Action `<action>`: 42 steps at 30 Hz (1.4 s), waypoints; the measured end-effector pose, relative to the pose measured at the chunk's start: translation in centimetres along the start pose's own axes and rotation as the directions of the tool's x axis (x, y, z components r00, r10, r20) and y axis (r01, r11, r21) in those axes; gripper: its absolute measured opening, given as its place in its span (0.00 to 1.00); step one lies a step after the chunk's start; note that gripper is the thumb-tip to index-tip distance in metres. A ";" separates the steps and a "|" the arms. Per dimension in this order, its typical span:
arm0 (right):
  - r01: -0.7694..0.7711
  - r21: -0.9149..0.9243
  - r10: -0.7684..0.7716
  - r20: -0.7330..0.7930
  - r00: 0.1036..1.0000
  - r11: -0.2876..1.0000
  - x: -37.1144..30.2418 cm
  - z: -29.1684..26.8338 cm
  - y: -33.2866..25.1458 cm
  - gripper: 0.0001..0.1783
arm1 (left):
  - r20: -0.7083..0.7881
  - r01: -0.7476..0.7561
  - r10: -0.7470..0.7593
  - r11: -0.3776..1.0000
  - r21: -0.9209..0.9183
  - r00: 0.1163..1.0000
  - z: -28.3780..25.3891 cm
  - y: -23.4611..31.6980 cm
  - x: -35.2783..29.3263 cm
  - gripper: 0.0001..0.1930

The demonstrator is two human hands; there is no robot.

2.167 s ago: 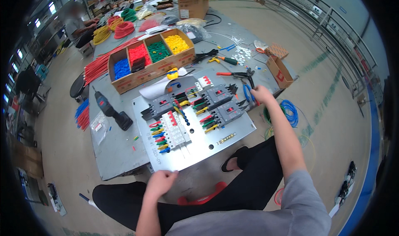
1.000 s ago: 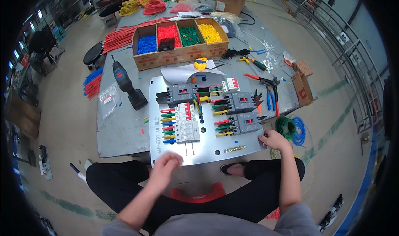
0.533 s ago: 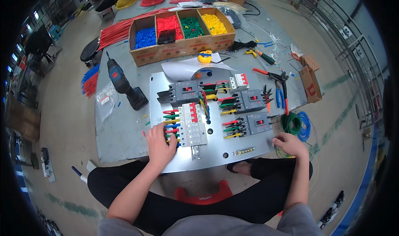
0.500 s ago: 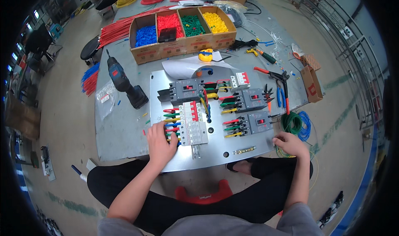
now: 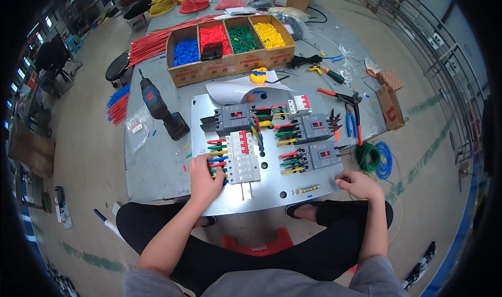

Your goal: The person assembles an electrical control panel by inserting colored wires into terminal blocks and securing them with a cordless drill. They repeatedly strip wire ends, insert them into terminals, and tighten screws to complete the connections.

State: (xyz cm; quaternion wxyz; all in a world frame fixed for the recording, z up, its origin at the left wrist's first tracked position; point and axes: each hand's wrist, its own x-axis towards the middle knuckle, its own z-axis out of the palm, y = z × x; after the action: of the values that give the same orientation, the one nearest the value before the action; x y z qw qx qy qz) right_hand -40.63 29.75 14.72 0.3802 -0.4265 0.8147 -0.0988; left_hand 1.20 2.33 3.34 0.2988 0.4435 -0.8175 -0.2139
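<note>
My left hand [image 5: 205, 182] bends round the short coloured wires [image 5: 217, 164] on the left side of a row of white circuit breakers [image 5: 242, 158], thumb on one side and fingers on the other. These breakers stand on a silvery metal plate [image 5: 272, 197]. At the plate's right front edge is my right hand [image 5: 361, 185], its fingers curled; whatever they may hold is hidden. Grey moulded-case breakers [image 5: 320, 156] with red, green and yellow wires are also on the plate. Near the front edge lies a small brass terminal bar [image 5: 305, 190].
A cordless drill [image 5: 159, 109] lies left of the plate. Behind it stands a divided cardboard box [image 5: 209, 72] of coloured caps. Red-handled cutters [image 5: 353, 101] and blue-handled pliers [image 5: 350, 123] lie right. Wire coils [image 5: 367, 157] hang beside the table; a red stool [image 5: 261, 243] is below.
My right hand has shifted slightly left, in to the plate's edge, and its fingers are more curled. My left hand stays at the wires. The whole view has tilted a little.
</note>
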 end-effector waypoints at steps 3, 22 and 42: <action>-0.010 -0.043 0.011 0.025 1.000 0.999 -0.4 -0.2 -0.2 0.25 | 0.152 0.267 -0.236 0.933 -0.240 0.960 -0.7 -2.1 1.3 0.14; 0.334 0.035 -0.335 0.048 0.941 0.942 -0.6 1.9 -5.8 0.13 | 0.633 -0.574 0.403 0.815 0.080 0.661 -8.0 1.6 9.0 0.07; 0.521 -0.010 -0.521 -0.002 0.853 0.853 0.0 6.3 -9.1 0.12 | 0.651 -0.273 0.093 0.945 0.181 0.754 -10.9 -0.1 8.1 0.08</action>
State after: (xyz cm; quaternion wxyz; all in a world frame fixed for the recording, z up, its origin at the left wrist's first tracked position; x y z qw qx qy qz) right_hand -30.51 25.18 14.80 0.3352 -0.6327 0.6702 -0.1954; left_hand 5.15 -5.56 13.64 -0.0365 0.2981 -0.9307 -0.2088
